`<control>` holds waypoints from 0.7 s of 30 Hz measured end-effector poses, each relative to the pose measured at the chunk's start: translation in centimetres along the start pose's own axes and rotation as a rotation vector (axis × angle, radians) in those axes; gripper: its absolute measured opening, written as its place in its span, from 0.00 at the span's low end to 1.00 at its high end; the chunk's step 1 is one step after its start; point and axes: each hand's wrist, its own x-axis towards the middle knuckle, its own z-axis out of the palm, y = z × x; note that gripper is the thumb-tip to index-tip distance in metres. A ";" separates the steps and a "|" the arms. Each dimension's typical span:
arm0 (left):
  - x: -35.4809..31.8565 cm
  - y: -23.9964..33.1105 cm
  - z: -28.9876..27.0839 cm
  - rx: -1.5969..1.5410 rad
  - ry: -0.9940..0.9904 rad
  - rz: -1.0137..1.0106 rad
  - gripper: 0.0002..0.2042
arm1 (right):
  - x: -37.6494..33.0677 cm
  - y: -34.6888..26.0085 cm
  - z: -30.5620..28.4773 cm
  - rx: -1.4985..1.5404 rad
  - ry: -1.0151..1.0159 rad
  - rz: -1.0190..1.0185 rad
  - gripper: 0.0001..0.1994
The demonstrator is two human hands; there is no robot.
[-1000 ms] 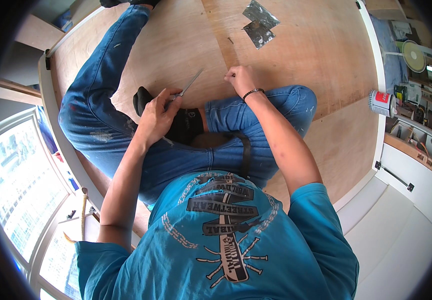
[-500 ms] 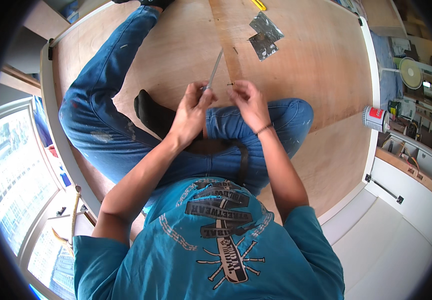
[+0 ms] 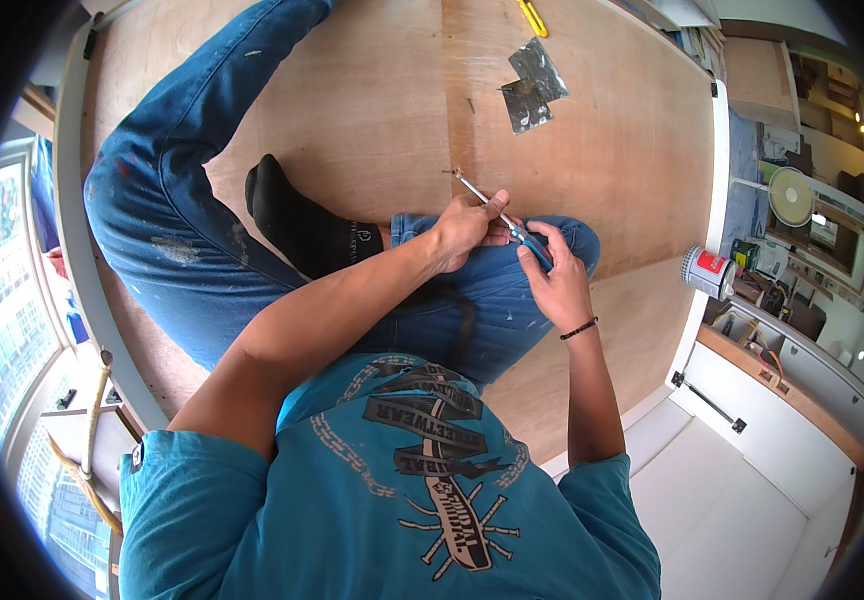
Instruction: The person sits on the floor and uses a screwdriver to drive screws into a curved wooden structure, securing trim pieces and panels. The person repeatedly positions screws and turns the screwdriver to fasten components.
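A screwdriver (image 3: 485,197) with a thin metal shaft and a blue handle slants across my right thigh. My left hand (image 3: 467,228) is closed around its shaft, while my right hand (image 3: 558,278) grips the handle. At the tip sits a small dark screw (image 3: 449,172), just above the plywood panel (image 3: 372,110) or touching it; I cannot tell which. Another small dark screw or nail (image 3: 471,104) lies farther out on the darker strip of the panel.
Two shiny dark-silver squares (image 3: 540,68) lie overlapping ahead, with a yellow cutter (image 3: 532,18) beyond them. At the right stands a red-and-grey can (image 3: 709,272) by the panel's white edge (image 3: 719,150). My black-socked foot (image 3: 297,220) rests on the panel.
The screwdriver has swung from pointing up-right in my left hand to pointing up-left. My right hand has moved right and down onto its handle. The small screw is now at the tip.
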 end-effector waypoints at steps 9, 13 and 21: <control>0.4 -0.1 -0.6 -0.145 -0.009 -0.014 0.13 | 1.3 -0.7 0.8 -0.239 0.145 -0.145 0.17; -0.3 1.2 -0.4 0.009 -0.075 0.119 0.10 | 1.0 -0.6 0.6 -0.115 0.111 -0.098 0.18; -3.7 13.5 -3.0 0.033 0.198 0.663 0.14 | -3.9 -1.5 -0.2 0.191 0.231 -0.027 0.18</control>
